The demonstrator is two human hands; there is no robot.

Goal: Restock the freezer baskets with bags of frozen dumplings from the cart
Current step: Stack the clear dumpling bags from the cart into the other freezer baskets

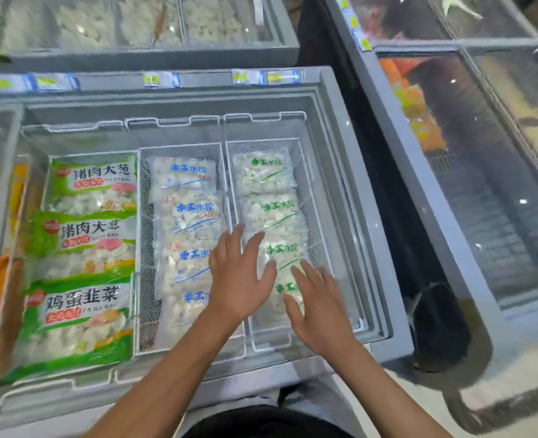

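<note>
I am laying my left hand (pixel 239 276) flat, fingers straight and spread, across the divider between two white wire freezer baskets, its fingertips touching the clear bags of white dumplings with green printing (pixel 269 213) in the right-hand wire basket (pixel 308 197). My right hand (pixel 316 303) is also open and flat, fingers together, pressing on the nearest green-printed bag at about five o'clock from the left hand. Neither hand is gripping anything.

I judge this to be the settling step: I am patting the row of bags level in that basket. The cart is out of view, so the next move probably calls for lifting both hands away and turning to fetch another bag.

At nine o'clock from my left hand, the middle wire basket (pixel 144 248) is holding clear bags with blue printing (pixel 187 216). Both kinds read 手工水饺. Further out at nine o'clock, large green-and-white printed bags (pixel 87 245) are reading 猪肉大葱 on the upper two and 鸡蛋韭菜 on the nearest. At twelve o'clock, small price labels (pixel 266 76) on the grey freezer rim (pixel 349 153) are too blurred to read.
</note>
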